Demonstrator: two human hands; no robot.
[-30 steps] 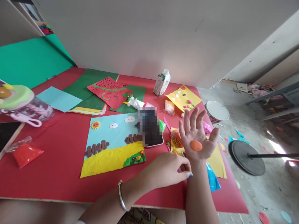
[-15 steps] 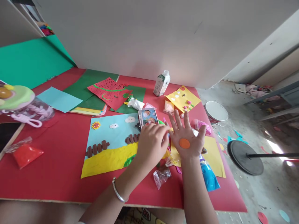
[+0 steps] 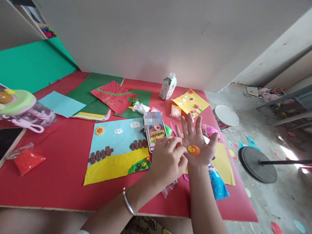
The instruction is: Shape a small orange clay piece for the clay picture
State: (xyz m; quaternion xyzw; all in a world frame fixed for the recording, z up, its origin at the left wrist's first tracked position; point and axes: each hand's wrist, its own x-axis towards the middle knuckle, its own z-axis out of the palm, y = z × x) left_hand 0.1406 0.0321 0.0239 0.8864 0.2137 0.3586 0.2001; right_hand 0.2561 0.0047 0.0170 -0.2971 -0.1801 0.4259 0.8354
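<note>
Head view: right hand (image 3: 198,145) is palm up and flat, fingers spread and pointing at the table's far edge, gripping nothing. An orange clay disc (image 3: 194,150) lies flat on the palm, slightly oval, long axis roughly left-right across the palm, with a small yellow bit (image 3: 191,149) on its left part. Left hand (image 3: 168,160) sits just left of the palm, fingers curled, fingertips (image 3: 179,142) pinched near the yellow bit; contact can't be made out. Hands hover over the red table (image 3: 60,169) near its right front corner, above a yellow sheet (image 3: 224,162). Phone (image 3: 155,130) and clay landscape picture (image 3: 117,149) lie to the left; blue clay bag (image 3: 217,185) is beside the right wrist.
</note>
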